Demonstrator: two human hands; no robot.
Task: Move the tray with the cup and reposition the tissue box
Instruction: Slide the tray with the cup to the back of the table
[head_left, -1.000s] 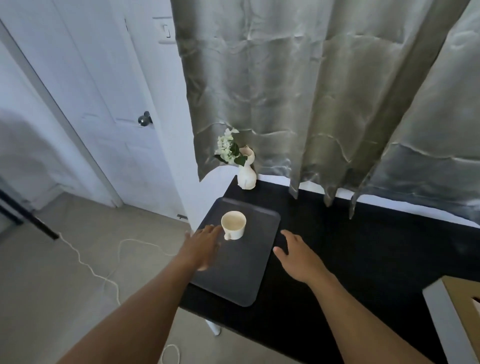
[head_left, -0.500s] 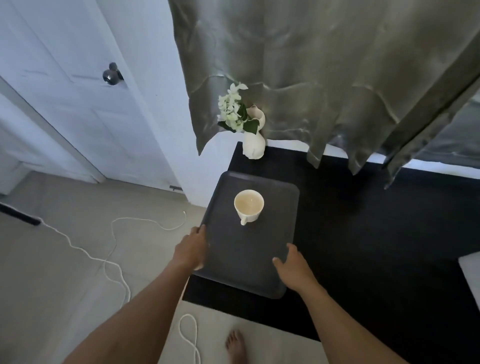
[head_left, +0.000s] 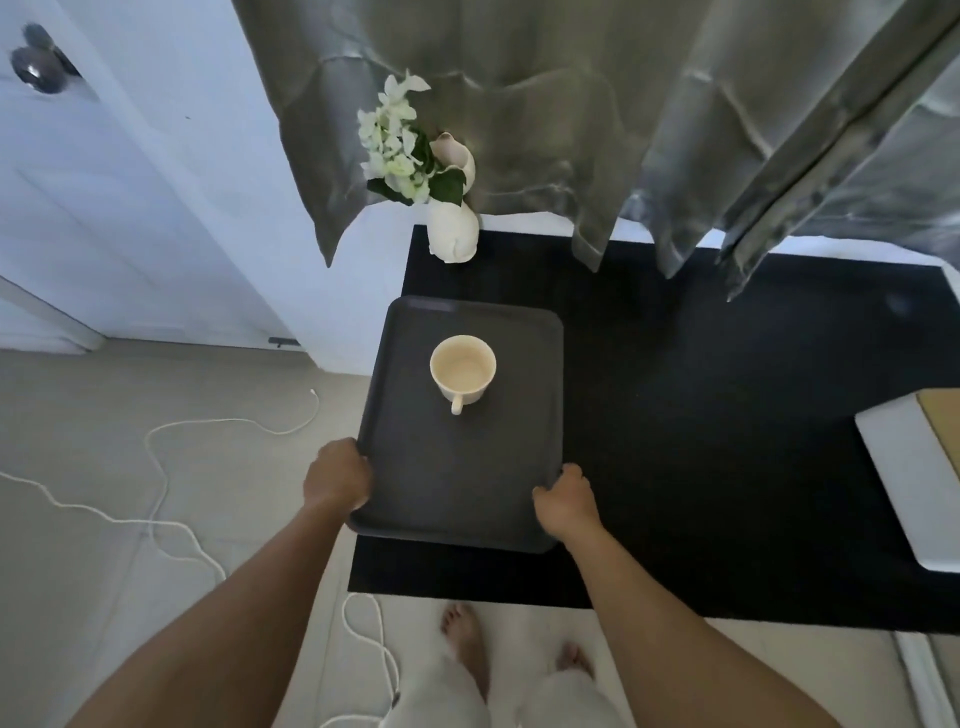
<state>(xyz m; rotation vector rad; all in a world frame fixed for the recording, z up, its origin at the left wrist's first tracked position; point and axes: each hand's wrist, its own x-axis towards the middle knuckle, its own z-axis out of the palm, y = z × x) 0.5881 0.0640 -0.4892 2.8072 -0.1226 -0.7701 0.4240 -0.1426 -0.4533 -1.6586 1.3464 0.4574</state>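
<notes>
Both hands now clamped on tray (head_left: 457, 467) edges, no longer just reaching: left hand (head_left: 336, 475) at left rim, right hand (head_left: 563, 499) at near-right corner. Cup (head_left: 462, 370) upright on tray, at table (head_left: 727, 415) left end. Ready to lift. Tissue box (head_left: 924, 467) untouched, far right.

My two forearms are bare to the frame's lower edge, without sleeves. My left hand (head_left: 336, 475) and right hand (head_left: 566, 499) are bare. Below: white trouser legs (head_left: 447, 696) and bare feet (head_left: 467, 639).
</notes>
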